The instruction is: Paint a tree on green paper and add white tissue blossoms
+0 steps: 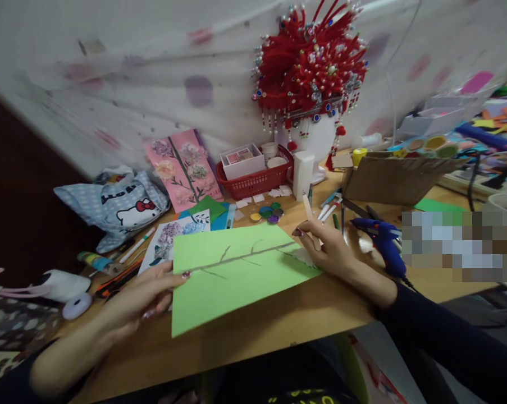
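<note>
My left hand [146, 292] grips the left edge of a light green sheet of card [232, 303], thumb on top and fingers underneath. A brown branch [240, 258] with several side twigs runs across the card, which is tilted above the table's front edge. Over the card's right end, my right hand [333, 247] is closed on a wooden craft stick [307, 207], its upper end sticking up past the fingers. Something whitish [304, 257] lies at the card's right end, partly hidden by that hand.
Behind the card stand a pink flower picture [183, 168], a red basket [253, 182] and a red beaded headdress [312, 67] on a white head form. Small paint blobs [272, 213] dot the table. A blue glue gun [382, 241] lies right, a checked bag [114, 205] left.
</note>
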Tool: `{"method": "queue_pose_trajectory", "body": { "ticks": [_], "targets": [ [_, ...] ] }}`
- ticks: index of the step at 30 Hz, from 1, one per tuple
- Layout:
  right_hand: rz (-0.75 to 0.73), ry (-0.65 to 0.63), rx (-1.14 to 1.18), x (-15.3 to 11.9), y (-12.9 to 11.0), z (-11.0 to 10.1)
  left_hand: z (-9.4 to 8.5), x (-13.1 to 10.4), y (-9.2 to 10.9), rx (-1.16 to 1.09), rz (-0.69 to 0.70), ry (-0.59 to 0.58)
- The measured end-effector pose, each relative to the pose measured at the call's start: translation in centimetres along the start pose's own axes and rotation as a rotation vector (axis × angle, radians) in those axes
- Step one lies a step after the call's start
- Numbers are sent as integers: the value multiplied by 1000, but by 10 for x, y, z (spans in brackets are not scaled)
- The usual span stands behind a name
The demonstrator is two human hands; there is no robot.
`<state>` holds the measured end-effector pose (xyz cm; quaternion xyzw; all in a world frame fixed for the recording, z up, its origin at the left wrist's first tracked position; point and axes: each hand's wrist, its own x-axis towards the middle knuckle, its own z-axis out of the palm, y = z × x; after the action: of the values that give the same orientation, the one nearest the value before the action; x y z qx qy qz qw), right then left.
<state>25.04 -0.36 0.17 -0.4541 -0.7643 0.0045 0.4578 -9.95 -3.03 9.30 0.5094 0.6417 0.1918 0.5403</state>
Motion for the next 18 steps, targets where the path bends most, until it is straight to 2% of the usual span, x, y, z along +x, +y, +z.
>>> {"method": "queue_pose_trajectory", "body": {
  "ticks": [3, 6, 8, 9, 11, 14, 16, 17, 18],
  "targets": [
    [3, 11, 7, 1, 2, -2, 13, -19, -9, -107, -55, 34],
    [-15, -37, 21, 2, 4, -3, 27, -28, -19, -201, -120, 117],
    [-27, -84, 27, 3, 5, -4, 39, -32, -27, -285, -180, 109],
    [-25, -103, 27, 3, 5, -4, 45, -34, -31, -328, -219, 70],
    [-8, -130, 15, 4, 6, -3, 59, -39, -38, -392, -297, -78],
    [22, -150, -22, 5, 7, -1, 74, -44, -43, -349, -339, -433],
    [30, -154, -40, 6, 8, 0, 76, -42, -43, -235, -265, -628],
    [34, -153, -46, 6, 9, 1, 75, -39, -42, -164, -191, -663],
    [39, -151, -51, 6, 10, 1, 72, -34, -41, -79, -85, -637]
  ]
}}
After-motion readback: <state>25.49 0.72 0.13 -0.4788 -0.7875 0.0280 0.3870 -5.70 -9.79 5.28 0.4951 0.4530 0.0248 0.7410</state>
